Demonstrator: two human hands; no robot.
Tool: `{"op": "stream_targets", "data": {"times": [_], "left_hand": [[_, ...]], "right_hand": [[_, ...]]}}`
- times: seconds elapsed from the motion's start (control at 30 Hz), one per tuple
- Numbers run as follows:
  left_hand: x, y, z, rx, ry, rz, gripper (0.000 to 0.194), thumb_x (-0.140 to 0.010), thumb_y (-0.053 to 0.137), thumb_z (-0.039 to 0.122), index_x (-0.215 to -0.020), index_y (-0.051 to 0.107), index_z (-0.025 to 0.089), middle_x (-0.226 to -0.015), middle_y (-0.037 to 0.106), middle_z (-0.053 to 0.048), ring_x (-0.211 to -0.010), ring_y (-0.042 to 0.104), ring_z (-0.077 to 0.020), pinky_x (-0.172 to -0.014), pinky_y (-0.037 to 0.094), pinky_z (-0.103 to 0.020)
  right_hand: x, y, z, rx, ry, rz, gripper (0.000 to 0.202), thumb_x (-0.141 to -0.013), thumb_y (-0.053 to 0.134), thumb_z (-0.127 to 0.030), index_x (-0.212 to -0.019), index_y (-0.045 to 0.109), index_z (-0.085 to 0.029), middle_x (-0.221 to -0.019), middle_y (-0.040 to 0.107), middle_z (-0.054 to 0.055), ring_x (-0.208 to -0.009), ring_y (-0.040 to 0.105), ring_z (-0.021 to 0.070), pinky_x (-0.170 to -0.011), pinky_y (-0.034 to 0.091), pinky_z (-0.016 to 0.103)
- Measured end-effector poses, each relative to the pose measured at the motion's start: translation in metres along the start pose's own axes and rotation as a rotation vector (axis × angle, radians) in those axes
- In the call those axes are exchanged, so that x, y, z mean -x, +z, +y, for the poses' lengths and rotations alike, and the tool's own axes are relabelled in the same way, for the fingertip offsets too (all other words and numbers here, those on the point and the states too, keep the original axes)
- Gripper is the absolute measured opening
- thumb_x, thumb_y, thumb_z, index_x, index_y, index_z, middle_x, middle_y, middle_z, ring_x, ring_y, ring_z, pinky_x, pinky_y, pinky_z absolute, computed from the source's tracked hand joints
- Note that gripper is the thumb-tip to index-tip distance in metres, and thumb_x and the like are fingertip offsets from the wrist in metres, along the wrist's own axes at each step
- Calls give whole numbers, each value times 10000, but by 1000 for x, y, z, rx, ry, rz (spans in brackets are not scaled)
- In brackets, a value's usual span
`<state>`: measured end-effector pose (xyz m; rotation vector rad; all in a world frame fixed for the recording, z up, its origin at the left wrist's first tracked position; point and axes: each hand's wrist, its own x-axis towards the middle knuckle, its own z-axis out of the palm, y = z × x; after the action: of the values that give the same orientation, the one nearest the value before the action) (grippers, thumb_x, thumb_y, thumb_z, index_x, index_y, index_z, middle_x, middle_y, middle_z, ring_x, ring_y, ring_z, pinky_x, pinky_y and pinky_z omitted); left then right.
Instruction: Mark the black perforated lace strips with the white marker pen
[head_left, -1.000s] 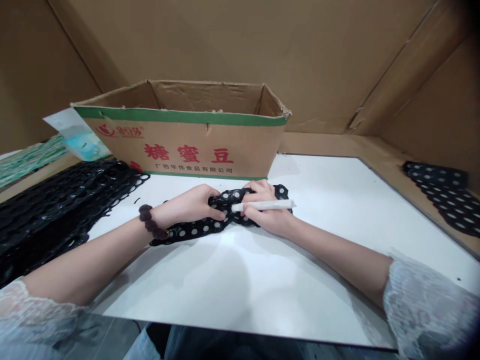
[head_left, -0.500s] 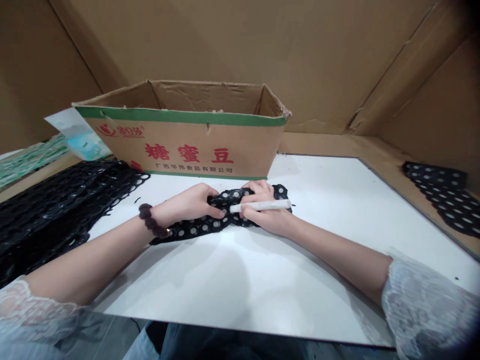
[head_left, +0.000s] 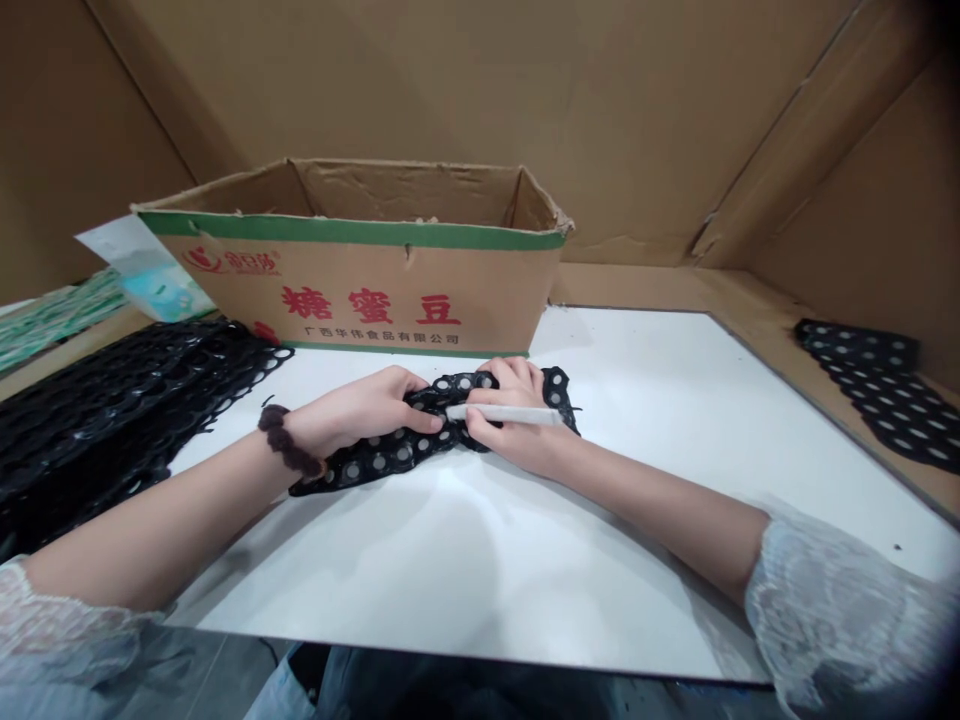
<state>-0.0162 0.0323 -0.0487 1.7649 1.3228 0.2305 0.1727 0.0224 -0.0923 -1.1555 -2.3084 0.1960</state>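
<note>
A black strip with pale round dots (head_left: 379,462) lies on the white board in the middle of the head view. My left hand (head_left: 367,408) is closed on it, thumb on top and fingers hidden beneath or behind. Between the thumb and fingers of my right hand (head_left: 521,425) is a white pen-shaped tool (head_left: 510,413), its narrow end pointing left towards my left thumb. The right hand also rests on the strip, whose far end shows beyond my knuckles. Whether the tool's end touches a dot cannot be made out.
An open cardboard box (head_left: 375,270) stands behind my hands. Left are a heap of black ring-edged strips (head_left: 112,420), green-and-white strands (head_left: 60,320) and a pale plastic packet (head_left: 150,275). A black dotted sheet (head_left: 877,385) lies right, beyond the white board (head_left: 645,560).
The whole view has shifted slightly, so everything appears a little further left. Both hands keep their hold on the strip, and the white tool stays in my right hand.
</note>
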Motion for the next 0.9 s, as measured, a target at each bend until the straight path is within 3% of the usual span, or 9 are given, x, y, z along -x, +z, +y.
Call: {"op": "stream_targets", "data": {"times": [0.17, 0.47, 0.7, 0.9], "left_hand": [[-1, -8, -2, 149, 24, -164, 286, -606, 626, 382, -779, 612, 154, -819, 649, -35, -721, 568, -180, -657, 412, -262], [-7, -6, -4, -307, 111, 117, 294, -618, 581, 451, -681, 580, 163, -682, 613, 6, -614, 523, -163, -526, 341, -236], [-9, -8, -7, -315, 109, 72, 353, -612, 573, 486, -750, 613, 163, -720, 628, -5, -634, 529, -175, -552, 346, -245], [-10, -9, -8, -213, 56, 33, 300, -610, 586, 447, -703, 620, 164, -694, 628, 7, -605, 524, -160, -538, 357, -236]], "right_hand": [[0, -3, -1, -1, 15, 3, 232, -780, 438, -237, -604, 587, -205, -932, 487, 41, -948, 366, 209, -872, 261, 396], [-2, -6, 1, -81, 66, -52, 230, -759, 447, -232, -608, 617, -199, -919, 499, 34, -909, 378, 199, -841, 279, 378], [-3, -10, 1, -183, 140, -119, 225, -726, 450, -193, -579, 621, -199, -1008, 519, 21, -956, 384, 212, -843, 279, 384], [-3, -7, 0, -205, 152, -72, 81, -682, 501, -211, -649, 574, -199, -1005, 526, 26, -975, 391, 216, -848, 282, 387]]}}
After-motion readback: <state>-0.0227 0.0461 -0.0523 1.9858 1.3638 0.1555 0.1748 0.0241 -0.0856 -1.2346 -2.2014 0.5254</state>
